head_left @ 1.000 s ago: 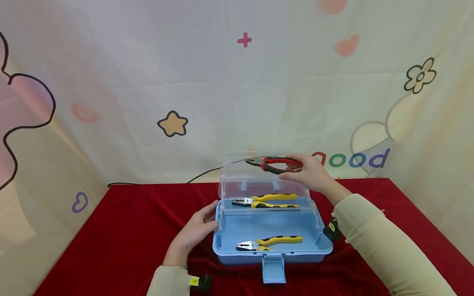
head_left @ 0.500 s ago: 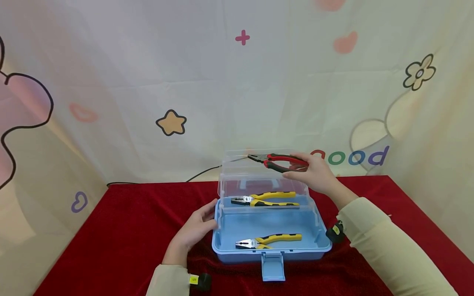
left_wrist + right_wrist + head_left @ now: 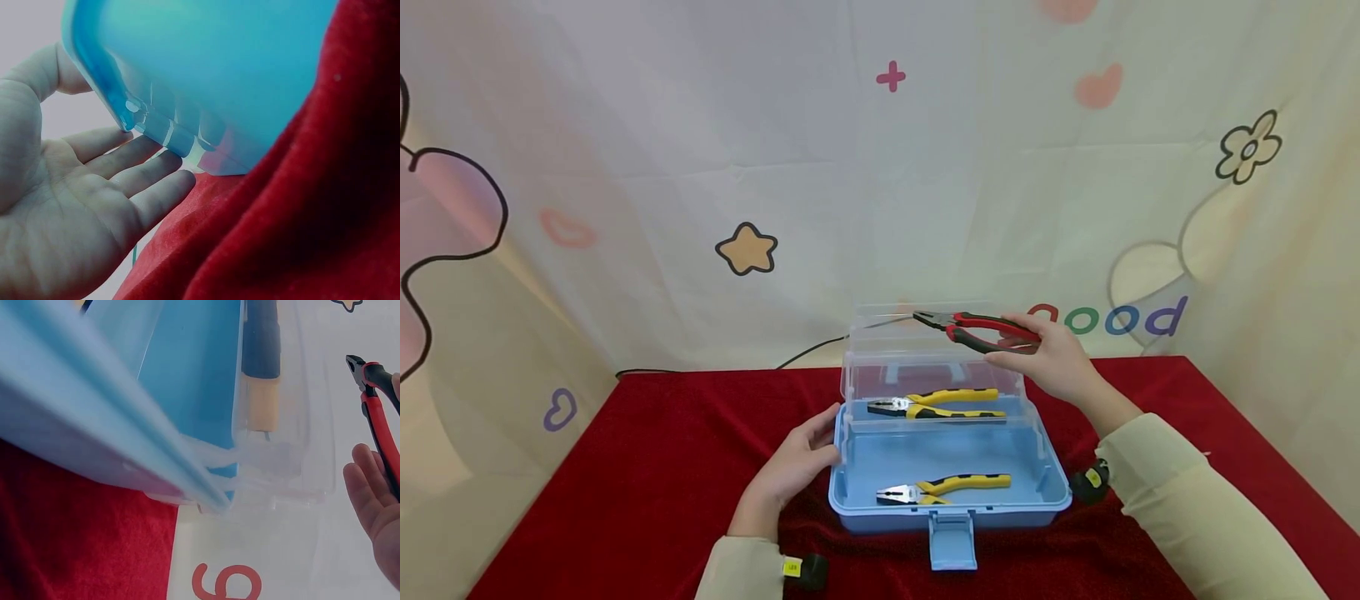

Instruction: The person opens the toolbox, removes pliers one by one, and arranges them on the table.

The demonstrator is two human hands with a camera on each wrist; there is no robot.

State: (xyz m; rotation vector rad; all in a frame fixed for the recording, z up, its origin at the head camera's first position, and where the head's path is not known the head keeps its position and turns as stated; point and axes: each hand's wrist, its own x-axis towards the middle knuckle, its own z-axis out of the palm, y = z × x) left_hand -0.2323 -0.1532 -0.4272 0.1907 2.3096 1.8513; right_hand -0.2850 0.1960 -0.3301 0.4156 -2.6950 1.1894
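Observation:
In the head view my right hand grips red-and-black pliers by the handles, above the back right of a light-blue toolbox. The pliers' metal nose points left, in front of the raised clear lid. My left hand rests at the toolbox's left side, its thumb at the rim. In the left wrist view its fingers lie straight along the outer wall. Yellow-and-black pliers lie at the front inside the box. Another yellow-and-black pair lies farther back, behind a clear panel.
The toolbox's clear lid stands raised at the back. Its blue latch hangs down in front. A red velvet cloth covers the table. A patterned curtain rises close behind, and a thin black cable runs along its foot.
My right hand has moved a little to the right with the red-and-black pliers. The left hand stays at the toolbox's side, and the yellow-and-black pliers have kept their places.

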